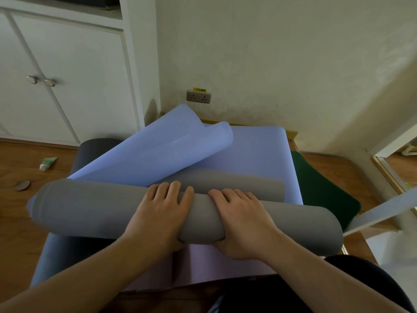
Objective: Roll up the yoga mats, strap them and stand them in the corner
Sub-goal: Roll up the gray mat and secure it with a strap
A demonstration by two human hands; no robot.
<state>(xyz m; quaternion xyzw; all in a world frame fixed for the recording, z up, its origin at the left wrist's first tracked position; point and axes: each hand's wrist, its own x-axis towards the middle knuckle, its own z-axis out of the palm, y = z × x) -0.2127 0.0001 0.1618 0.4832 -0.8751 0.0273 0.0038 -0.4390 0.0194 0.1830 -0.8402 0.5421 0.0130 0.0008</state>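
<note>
Our left hand (158, 213) and right hand (243, 222), fingers slightly spread and curled over the top, grip the grey mat roll (90, 206) lying across the flat purple mat (259, 154). Rolling is nearly complete; we judge 1 short flap (237, 184) remains before strapping.

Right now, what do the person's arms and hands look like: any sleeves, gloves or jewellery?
Both forearms are bare up to the frame's edge, with no sleeves in sight. The left hand and right hand wear no gloves, rings or watch. Nails look short and unpainted.
</note>
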